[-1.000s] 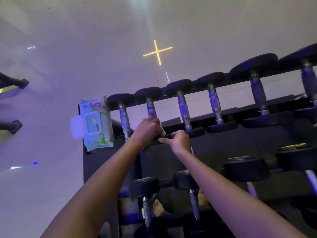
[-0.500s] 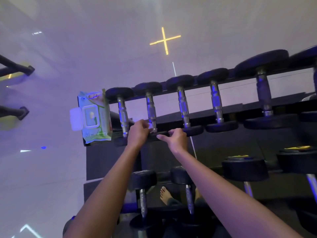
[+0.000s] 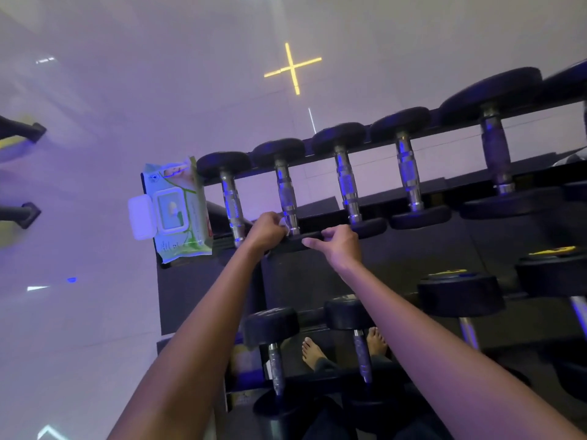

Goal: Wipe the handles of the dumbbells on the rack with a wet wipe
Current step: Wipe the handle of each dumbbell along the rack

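Left hand (image 3: 268,228) clenched around wet wipe (image 3: 285,224) at second dumbbell's handle (image 3: 286,198); right hand (image 3: 341,246) grips its near end (image 3: 297,243).

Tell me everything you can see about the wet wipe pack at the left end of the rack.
The wet wipe pack is a soft, glossy plastic pouch, pale green and white with leaf graphics and small print. Its white flip lid is swung open to the left, showing the framed dispensing window. It rests on the left end of the top rack, beside the first dumbbell. Neither hand touches it.
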